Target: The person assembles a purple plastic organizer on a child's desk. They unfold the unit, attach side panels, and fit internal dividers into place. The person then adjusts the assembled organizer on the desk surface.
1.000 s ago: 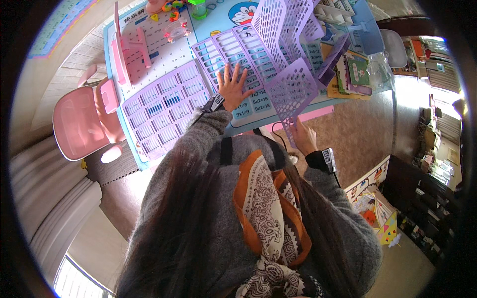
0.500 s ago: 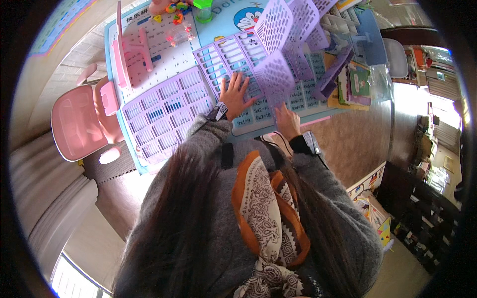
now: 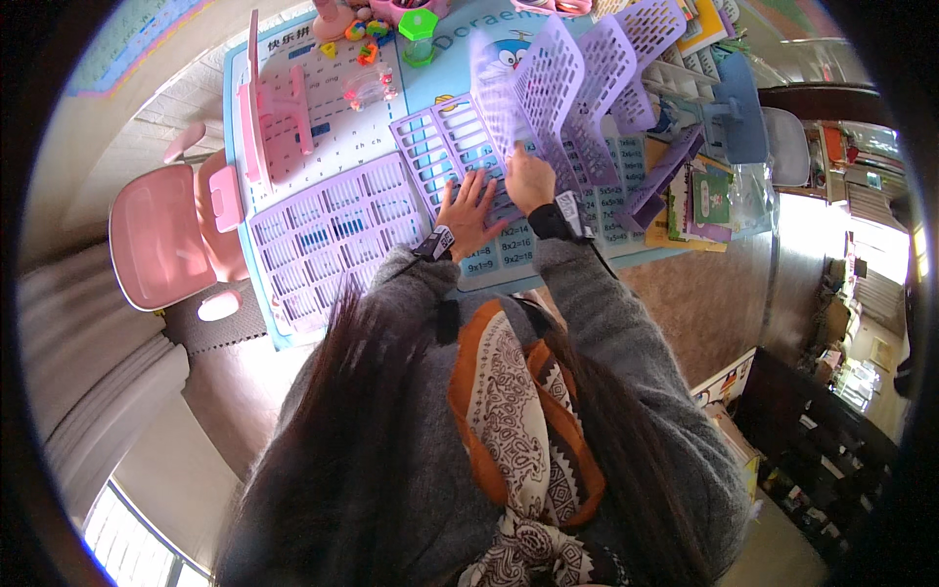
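My left hand (image 3: pixel 468 210) lies flat with fingers spread on a purple slotted plastic panel (image 3: pixel 445 147) that rests on the blue printed desk (image 3: pixel 626 245). My right hand (image 3: pixel 529 180) grips the lower edge of an upright purple perforated panel (image 3: pixel 548 93), which stands tilted over the flat one. A second perforated purple panel (image 3: pixel 641 39) stands behind it. Another flat purple grid panel (image 3: pixel 328 235) lies to the left.
A pink chair (image 3: pixel 166 240) stands at the desk's left. A pink stand (image 3: pixel 279 108), small toys and a green cup (image 3: pixel 419 27) sit at the back. Books and a purple bar (image 3: pixel 665 176) lie at the right. Dark shelving (image 3: pixel 831 430) is at lower right.
My right hand has risen from the desk's front edge to the upright perforated panel and holds it. The panel has moved left and back. My left hand stays flat on the slotted panel.
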{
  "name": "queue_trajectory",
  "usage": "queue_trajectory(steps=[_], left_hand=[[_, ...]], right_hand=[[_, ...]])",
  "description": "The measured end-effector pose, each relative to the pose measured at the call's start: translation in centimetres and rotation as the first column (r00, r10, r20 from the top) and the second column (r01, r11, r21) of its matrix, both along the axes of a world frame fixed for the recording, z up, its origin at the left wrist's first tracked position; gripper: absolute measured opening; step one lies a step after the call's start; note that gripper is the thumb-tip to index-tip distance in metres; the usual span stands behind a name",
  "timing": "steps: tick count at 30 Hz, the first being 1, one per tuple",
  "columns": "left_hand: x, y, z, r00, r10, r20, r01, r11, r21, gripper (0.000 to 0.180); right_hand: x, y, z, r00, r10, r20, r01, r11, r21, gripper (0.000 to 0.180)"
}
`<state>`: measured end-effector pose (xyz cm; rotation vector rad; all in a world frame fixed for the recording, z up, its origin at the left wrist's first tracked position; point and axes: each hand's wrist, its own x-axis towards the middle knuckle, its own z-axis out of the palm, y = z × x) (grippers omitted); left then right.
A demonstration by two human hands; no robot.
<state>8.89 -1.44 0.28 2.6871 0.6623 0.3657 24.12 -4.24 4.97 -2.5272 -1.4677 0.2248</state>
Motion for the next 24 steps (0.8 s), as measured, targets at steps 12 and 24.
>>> queue_trajectory(steps=[12,24], left_hand=[[0.0,-1.7,0.2,0.995,0.098,-0.015,-0.096,0.989,0.114,0.067],[2.5,-1.9,2.0,0.984,0.083,-0.159,-0.068,0.993,0.097,0.067]], right_hand=[[10.6,-5.1,11.0,0.984,-0.164,-0.071,0.178,0.917,0.357,0.026],[30.5,-0.8,-3.3,0.964,-0.26,0.059,0.239,0.94,0.243,0.06]])
